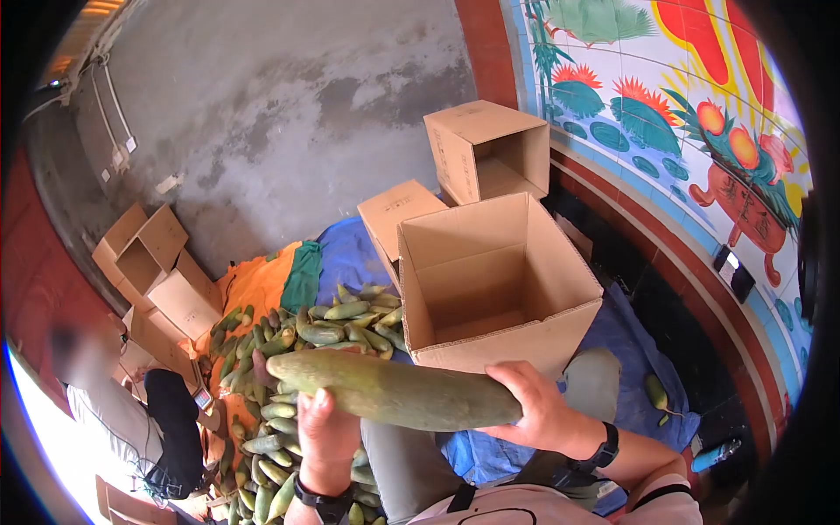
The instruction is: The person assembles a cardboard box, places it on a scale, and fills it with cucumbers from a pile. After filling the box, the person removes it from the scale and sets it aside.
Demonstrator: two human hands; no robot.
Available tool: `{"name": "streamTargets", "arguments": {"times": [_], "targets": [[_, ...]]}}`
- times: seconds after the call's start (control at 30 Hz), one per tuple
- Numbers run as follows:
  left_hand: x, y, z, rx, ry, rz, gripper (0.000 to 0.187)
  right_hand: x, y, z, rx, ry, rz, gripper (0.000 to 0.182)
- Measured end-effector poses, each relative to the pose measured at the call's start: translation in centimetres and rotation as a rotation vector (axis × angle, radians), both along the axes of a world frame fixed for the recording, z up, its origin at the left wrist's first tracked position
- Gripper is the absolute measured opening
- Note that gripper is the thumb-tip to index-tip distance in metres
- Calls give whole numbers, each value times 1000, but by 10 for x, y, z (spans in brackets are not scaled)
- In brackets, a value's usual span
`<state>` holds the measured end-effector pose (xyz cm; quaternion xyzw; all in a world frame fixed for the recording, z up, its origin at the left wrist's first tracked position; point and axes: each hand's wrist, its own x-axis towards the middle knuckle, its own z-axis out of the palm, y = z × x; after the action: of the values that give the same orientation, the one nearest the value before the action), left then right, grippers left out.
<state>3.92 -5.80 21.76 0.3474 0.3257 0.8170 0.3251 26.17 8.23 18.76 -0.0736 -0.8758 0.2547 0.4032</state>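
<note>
A large, long green vegetable is held level across my lap between both hands. My left hand supports its left part from below, with the thumb up against its near side. Around its right end my right hand is wrapped, the thumb on top. Just beyond the vegetable stands an open cardboard box, its visible inside bare. Many smaller green vegetables lie heaped on the floor to the left of and behind my left hand.
More cardboard boxes stand by the wall, others at the left. A person sits at the far left. One green vegetable lies on the blue sheet at right, near a blue bottle.
</note>
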Motion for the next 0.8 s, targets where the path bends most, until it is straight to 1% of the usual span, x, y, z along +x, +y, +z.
{"name": "streamTargets", "arguments": {"times": [0.07, 0.17, 0.2, 0.23, 0.3, 0.33, 0.37, 0.47, 0.5, 0.6, 0.63, 0.7, 0.8], "targets": [[3, 9, 4, -22, 77, -98, 64, 9, 5, -1, -7, 32, -1, 70], [1, 28, -7, -18, 20, -127, 64, 23, 16, 11, 3, 101, -58, 67], [-12, 33, -25, -37, 174, -84, 63, 28, 20, 17, 34, 113, -82, 66], [-27, 33, -28, -313, 499, 35, 67, 33, 25, 24, 66, 124, -103, 65], [-31, 52, -40, -137, 575, 68, 73, 43, 33, 37, 107, 122, -137, 66], [-30, 51, -39, -286, 707, 180, 71, 48, 38, 41, 106, 110, -219, 65], [-28, 59, -35, -201, 768, 165, 74, 51, 42, 43, 104, 98, -301, 65], [-40, 68, -67, -299, 1059, 263, 84, 56, 60, 52, 1, 112, -427, 60], [-38, 70, -76, -326, 1050, 258, 83, 56, 66, 57, -23, 98, -467, 59], [-37, 78, -92, -330, 1314, 329, 88, 54, 87, 62, 22, 17, -519, 55], [-38, 81, -101, -331, 1304, 330, 88, 52, 96, 60, 45, -38, -533, 55], [-40, 87, -115, -279, 1287, 350, 90, 49, 113, 58, 42, -67, -529, 53], [-43, 90, -127, -238, 1280, 353, 91, 38, 125, 66, 61, -346, -547, 49]]}}
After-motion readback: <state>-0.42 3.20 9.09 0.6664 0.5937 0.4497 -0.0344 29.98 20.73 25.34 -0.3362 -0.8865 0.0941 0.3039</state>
